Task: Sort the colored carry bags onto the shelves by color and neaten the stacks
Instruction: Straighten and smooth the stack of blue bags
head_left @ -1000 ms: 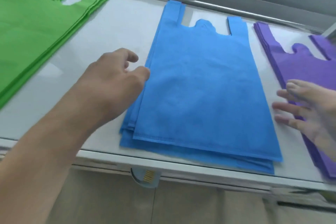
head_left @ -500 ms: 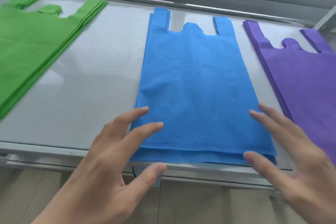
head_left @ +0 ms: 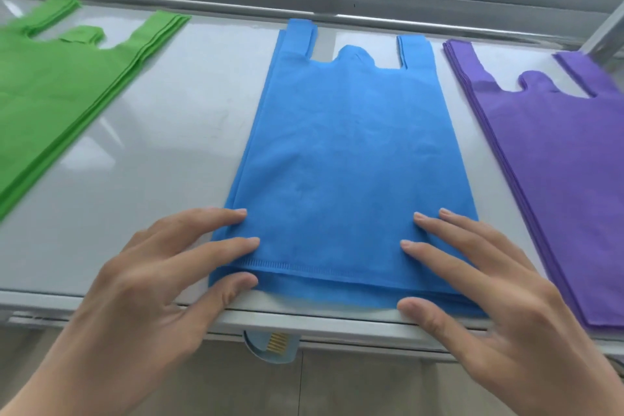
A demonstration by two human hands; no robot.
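Blue bags (head_left: 351, 162) lie in a flat stack at the middle of the white shelf (head_left: 162, 145), and both hands press on the stack's near end. The left hand (head_left: 152, 284) has an open grip: fingers spread and flat, two fingertips on the top bag's lower left corner, the thumb on the edge of a bag underneath. The right hand (head_left: 486, 294) mirrors it, fingers splayed on the lower right corner, thumb at the front edge; neither hand has closed on anything. The fabric looks like soft, matte non-woven cloth with a faint dimpled grain, and a stitched, ribbed seam runs along the top bag's bottom hem. Each bag is vest-shaped, with two strap handles and a rounded tab between them at the far end. Lower bags stick out slightly past the top one at the near edge, overhanging the shelf's pale grey front lip. Green bags (head_left: 57, 105) sit stacked to the left, well apart, their layered edges showing. Purple bags (head_left: 553, 159) lie stacked just to the right. The shelf surface is smooth and glossy.
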